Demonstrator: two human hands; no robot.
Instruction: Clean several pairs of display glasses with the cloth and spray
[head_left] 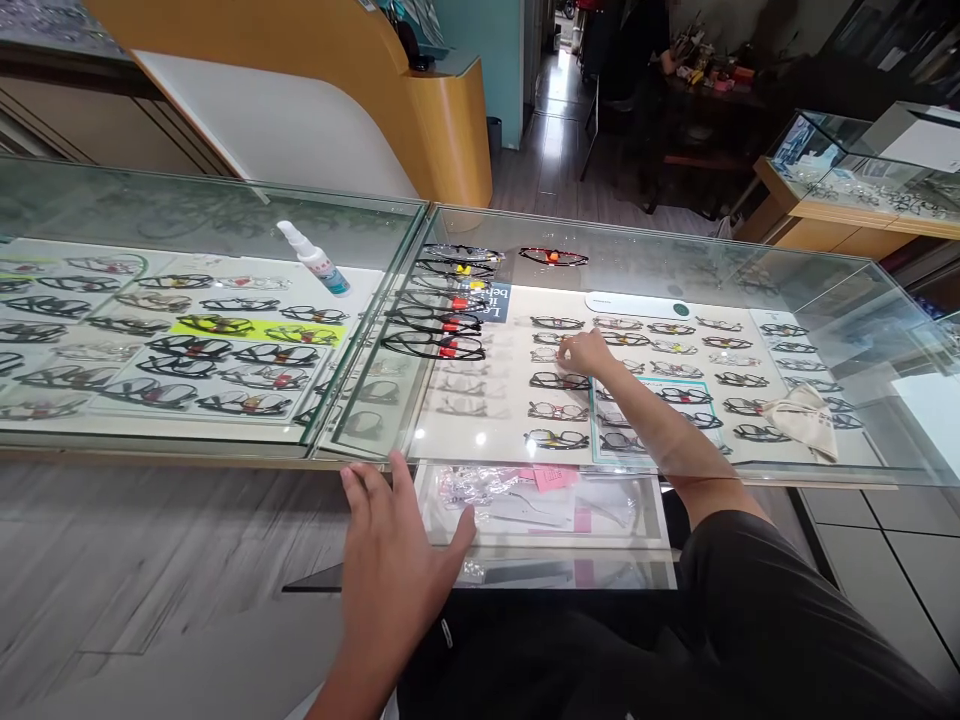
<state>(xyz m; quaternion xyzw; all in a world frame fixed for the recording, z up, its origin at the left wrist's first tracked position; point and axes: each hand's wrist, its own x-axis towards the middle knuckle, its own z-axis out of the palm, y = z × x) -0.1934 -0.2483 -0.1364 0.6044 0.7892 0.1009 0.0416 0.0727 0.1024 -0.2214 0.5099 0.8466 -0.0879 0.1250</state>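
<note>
My right hand (586,355) reaches under the glass top into the display case (480,440). Its fingers are pinched at the end of a pair of eyeglasses (546,356) in the left column; the fingertips are partly hidden. Other eyeglasses (559,381) lie in rows around it. My left hand (390,540) is open, fingers spread, at the front edge of the case, holding nothing. On the glass top, several dark eyeglasses (435,346) with red or yellow tags form a column. Another red-tagged pair (553,257) lies apart, farther back.
A white spray bottle (315,262) lies on the left glass case (367,300). A light cloth (801,420) rests at the right. Below the case, an open drawer (540,540) holds plastic bags and a pink tag. Behind stand a curved wooden counter (450,130) and another glass case (847,215).
</note>
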